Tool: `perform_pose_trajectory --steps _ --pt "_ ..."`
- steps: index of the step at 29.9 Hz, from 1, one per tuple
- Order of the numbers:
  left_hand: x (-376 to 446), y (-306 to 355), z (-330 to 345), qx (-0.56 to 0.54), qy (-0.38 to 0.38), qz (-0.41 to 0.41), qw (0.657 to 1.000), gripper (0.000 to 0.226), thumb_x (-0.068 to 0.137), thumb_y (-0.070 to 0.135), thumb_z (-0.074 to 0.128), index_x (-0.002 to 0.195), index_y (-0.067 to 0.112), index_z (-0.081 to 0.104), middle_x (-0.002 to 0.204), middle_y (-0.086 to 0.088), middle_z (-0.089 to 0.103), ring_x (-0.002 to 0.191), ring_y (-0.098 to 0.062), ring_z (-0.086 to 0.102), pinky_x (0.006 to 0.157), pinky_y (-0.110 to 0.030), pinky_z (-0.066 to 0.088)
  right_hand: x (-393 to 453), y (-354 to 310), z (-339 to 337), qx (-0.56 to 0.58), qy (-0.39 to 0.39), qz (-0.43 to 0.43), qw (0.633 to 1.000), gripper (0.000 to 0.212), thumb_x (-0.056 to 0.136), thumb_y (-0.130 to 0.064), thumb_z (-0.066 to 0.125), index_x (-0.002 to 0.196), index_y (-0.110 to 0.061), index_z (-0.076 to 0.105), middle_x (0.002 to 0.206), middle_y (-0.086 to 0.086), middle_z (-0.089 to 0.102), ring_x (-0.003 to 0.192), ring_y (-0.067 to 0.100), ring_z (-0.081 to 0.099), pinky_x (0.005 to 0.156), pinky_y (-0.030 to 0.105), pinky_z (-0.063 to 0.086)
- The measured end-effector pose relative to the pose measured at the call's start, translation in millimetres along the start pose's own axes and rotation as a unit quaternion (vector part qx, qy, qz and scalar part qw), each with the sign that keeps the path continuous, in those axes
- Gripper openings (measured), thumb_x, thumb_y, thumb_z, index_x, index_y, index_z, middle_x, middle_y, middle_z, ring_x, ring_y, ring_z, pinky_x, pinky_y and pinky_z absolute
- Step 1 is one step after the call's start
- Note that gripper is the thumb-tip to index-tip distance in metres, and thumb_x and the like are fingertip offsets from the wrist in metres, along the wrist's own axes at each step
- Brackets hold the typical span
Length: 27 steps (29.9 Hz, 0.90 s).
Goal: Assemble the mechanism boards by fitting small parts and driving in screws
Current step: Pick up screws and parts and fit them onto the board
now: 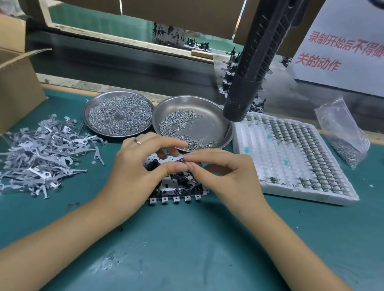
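Fitting step: both hands, left [134,162] & right [221,172], pinch a small part [183,160] over the mechanism board [176,186]. Next: seat it, then a screw.

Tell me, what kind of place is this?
Probably a factory assembly bench. Two metal dishes of tiny screws sit by a pile of stamped metal levers, a powered screwdriver hangs overhead, and both hands work on a mechanism board.
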<state>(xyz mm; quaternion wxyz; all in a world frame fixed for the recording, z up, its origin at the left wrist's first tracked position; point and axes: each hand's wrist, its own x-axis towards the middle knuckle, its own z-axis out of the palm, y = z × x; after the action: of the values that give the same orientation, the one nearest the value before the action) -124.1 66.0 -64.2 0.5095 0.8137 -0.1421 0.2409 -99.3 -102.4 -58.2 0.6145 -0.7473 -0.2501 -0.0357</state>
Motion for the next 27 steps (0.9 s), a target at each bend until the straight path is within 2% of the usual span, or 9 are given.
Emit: perform_pose_trajectory --steps 4,7,11,14,16,19,25,27 --pt "2 -7 -7 0.044 -0.031 0.020 0.998 0.030 0.073 0.035 0.073 0.102 0.033 0.064 0.092 0.016 0.063 0.092 0.003 0.054 0.096 -0.046 0.036 -1 2 0 -0.044 -0.005 -0.015 0.999 0.021 0.078 -0.002 0.075 0.085 -0.022 0.075 0.085 -0.009 0.073 0.086 0.009 0.066 0.076 0.028 0.054" --pt "2 -8 -10 0.081 -0.052 0.030 0.995 0.033 0.071 0.035 0.072 0.103 0.035 0.063 0.095 0.017 0.063 0.095 -0.003 0.056 0.096 -0.038 0.032 -3 5 2 -0.105 -0.004 -0.050 0.993 0.019 0.076 -0.004 0.076 0.084 -0.021 0.076 0.083 -0.012 0.072 0.090 0.011 0.063 0.084 0.032 0.050" --pt "-3 -11 -20 0.053 -0.073 0.001 0.996 0.030 0.073 0.036 0.070 0.102 0.039 0.063 0.096 0.019 0.065 0.096 -0.002 0.058 0.095 -0.041 0.039 -4 11 4 -0.177 -0.004 -0.114 0.978 0.013 0.073 -0.007 0.078 0.083 -0.014 0.078 0.084 -0.009 0.070 0.085 0.016 0.060 0.081 0.034 0.049" --pt "-8 -16 -28 0.010 -0.046 -0.038 0.998 0.013 0.085 0.033 0.065 0.097 0.035 0.067 0.094 0.014 0.067 0.090 -0.001 0.060 0.089 -0.023 0.044 -5 15 9 -0.218 -0.025 -0.164 0.962 0.009 0.072 -0.010 0.077 0.081 -0.012 0.078 0.085 -0.004 0.073 0.080 0.022 0.059 0.078 0.034 0.049" --pt "-9 -17 -28 -0.012 -0.026 -0.073 0.997 0.013 0.088 0.032 0.058 0.096 0.032 0.069 0.093 0.012 0.068 0.089 0.000 0.061 0.084 -0.015 0.044 -7 17 12 -0.240 -0.039 -0.192 0.951 0.009 0.072 -0.009 0.077 0.080 -0.011 0.078 0.086 -0.001 0.073 0.079 0.024 0.059 0.078 0.039 0.049" --pt "-12 -16 -25 -0.011 -0.018 -0.091 0.996 0.019 0.088 0.034 0.051 0.095 0.032 0.069 0.091 0.011 0.068 0.090 0.000 0.062 0.084 -0.016 0.045 -8 19 14 -0.271 -0.043 -0.214 0.937 0.008 0.072 -0.010 0.077 0.079 -0.012 0.078 0.086 -0.002 0.073 0.079 0.024 0.059 0.077 0.044 0.049" --pt "-11 -14 -25 -0.020 -0.001 -0.107 0.994 0.019 0.092 0.038 0.050 0.093 0.034 0.069 0.090 0.007 0.068 0.091 -0.003 0.063 0.088 -0.033 0.050 -8 20 17 -0.310 -0.066 -0.232 0.919 0.008 0.075 -0.015 0.074 0.082 -0.013 0.078 0.088 -0.002 0.073 0.079 0.027 0.060 0.075 0.045 0.048" --pt "-11 -12 -25 -0.016 -0.004 -0.103 0.995 0.020 0.093 0.037 0.050 0.093 0.031 0.069 0.091 0.005 0.068 0.091 -0.004 0.063 0.087 -0.031 0.049 -8 19 17 -0.321 -0.071 -0.242 0.913 0.008 0.076 -0.015 0.074 0.082 -0.013 0.078 0.089 -0.001 0.073 0.079 0.028 0.061 0.074 0.046 0.048"
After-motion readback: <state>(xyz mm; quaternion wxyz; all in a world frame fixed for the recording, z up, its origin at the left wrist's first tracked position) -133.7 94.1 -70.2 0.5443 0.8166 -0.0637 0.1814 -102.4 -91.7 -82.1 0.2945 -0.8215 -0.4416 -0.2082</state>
